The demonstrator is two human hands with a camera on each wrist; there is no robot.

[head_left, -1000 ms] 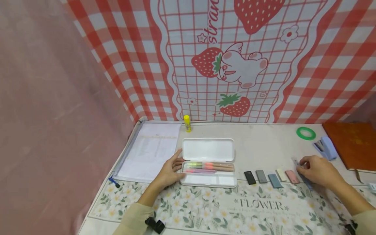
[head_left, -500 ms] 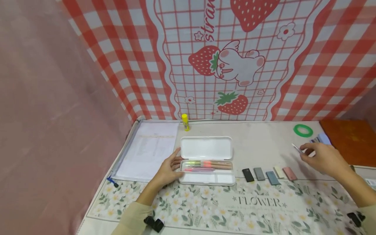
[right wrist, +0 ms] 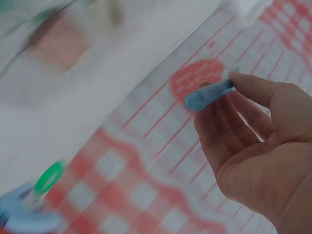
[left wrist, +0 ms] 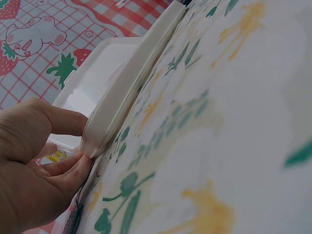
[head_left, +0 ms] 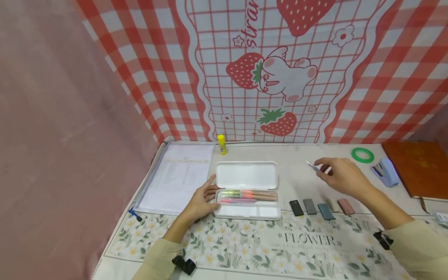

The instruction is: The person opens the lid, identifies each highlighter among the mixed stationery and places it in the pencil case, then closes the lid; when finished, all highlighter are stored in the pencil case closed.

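My left hand (head_left: 201,202) holds the left end of an open white pencil case (head_left: 269,212), and in the left wrist view its thumb and fingers pinch the case's corner (left wrist: 95,136). Inside lie several pens (head_left: 259,195) with yellow-green, orange and pink parts. The lid (head_left: 246,175) is folded back behind. My right hand (head_left: 341,175) is raised over the table, right of the case. Between thumb and fingertips it pinches a slim blue pen (right wrist: 209,95). In the head view only the pen's pale front end shows.
A row of small blocks in black (head_left: 296,208), grey, blue (head_left: 326,211), cream and pink (head_left: 345,206) lies right of the case. Behind are a glue stick (head_left: 222,144), green tape (head_left: 362,155), a lilac stapler (head_left: 385,172) and a brown notebook (head_left: 420,167). Papers (head_left: 178,175) lie left.
The right hand has lifted the blue pen from beside the pink block and carried it left, towards the case. My left hand has stayed at the case's end.
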